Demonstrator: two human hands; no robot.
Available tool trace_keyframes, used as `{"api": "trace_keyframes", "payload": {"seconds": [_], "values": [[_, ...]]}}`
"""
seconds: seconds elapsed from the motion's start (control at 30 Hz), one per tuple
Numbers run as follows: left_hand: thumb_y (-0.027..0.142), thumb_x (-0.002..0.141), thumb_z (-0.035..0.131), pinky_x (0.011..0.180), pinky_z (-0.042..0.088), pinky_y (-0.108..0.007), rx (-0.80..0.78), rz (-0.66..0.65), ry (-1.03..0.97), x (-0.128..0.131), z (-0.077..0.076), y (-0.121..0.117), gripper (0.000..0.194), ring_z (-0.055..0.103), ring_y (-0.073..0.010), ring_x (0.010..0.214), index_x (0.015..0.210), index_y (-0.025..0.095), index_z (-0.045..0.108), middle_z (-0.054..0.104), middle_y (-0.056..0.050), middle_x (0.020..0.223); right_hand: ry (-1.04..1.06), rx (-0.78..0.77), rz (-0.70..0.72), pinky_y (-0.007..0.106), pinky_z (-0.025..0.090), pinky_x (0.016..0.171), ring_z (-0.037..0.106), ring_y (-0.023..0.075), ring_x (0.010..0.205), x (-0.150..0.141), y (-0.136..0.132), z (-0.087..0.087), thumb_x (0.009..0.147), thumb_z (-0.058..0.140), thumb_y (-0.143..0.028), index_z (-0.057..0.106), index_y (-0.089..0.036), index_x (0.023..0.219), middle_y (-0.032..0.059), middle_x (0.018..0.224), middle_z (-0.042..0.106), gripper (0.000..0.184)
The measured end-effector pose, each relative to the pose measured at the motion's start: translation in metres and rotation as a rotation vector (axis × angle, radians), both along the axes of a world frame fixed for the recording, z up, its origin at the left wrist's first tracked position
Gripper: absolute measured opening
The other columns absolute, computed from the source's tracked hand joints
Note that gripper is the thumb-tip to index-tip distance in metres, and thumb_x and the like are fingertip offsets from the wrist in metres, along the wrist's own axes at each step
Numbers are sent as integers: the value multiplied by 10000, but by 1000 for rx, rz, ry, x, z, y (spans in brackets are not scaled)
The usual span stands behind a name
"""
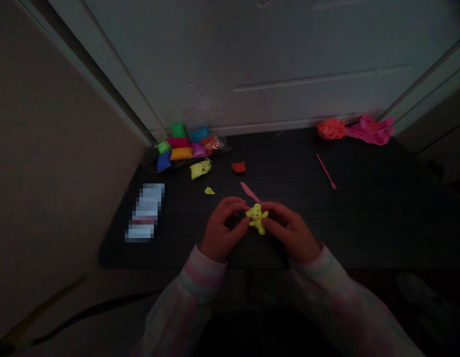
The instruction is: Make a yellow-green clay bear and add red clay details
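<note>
"Yellow bear point(257, 223): where is it?"
"Between the left hand point(225, 229) and right hand point(295, 232), over the near side of the desk point(374, 218), head pointing away, feet nearer."
"Held how?"
"Narrowly, both hands pinching its sides; neither is clearly closer."

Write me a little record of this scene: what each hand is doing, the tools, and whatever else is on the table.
Left hand: fingertips holding the yellow bear from the left
Right hand: fingertips holding the bear from the right
Tools: pink knife just beyond the hands; pink stick farther right
Loose bits: red lump, yellow scrap
Packets: yellow packet; coloured packets behind it, left
Far right: orange and pink bundle
Unclear: pixelated item, left
Surface: dark table
</note>
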State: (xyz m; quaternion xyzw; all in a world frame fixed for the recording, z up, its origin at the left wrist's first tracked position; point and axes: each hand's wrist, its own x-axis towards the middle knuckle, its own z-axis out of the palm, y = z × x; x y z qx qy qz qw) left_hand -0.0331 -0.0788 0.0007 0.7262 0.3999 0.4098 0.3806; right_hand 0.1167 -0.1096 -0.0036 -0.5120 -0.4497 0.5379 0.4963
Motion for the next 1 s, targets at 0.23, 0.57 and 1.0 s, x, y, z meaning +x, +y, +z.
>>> {"api": "trace_keyframes", "payload": {"seconds": [0.23, 0.57, 1.0], "values": [[151, 696, 551, 686, 428, -249, -18, 20, -28, -1, -4, 0, 172, 502, -135, 865, 865, 182, 539, 496, -57, 983, -2, -9, -8, 285, 428, 689, 540, 130, 739, 0, -1, 1, 648, 579, -226, 567, -209, 868, 8, 832, 594, 221], [133, 689, 549, 684, 426, -248, -19, 15, -11, -1, -4, 0, 170, 502, -128, 843, 854, 176, 541, 497, -54, 979, -37, 5, 20, 294, 431, 677, 539, 135, 724, 1, 0, -1, 653, 566, -250, 558, -204, 890, 17, 833, 586, 241], [143, 695, 548, 685, 434, -248, -44, 17, 8, -1, -2, 0, 145, 509, -124, 831, 837, 170, 551, 498, -54, 957, -38, 13, 8, 282, 435, 664, 532, 126, 706, 0, 0, -1, 656, 565, -252, 559, -203, 881, 12, 819, 580, 231]]}}
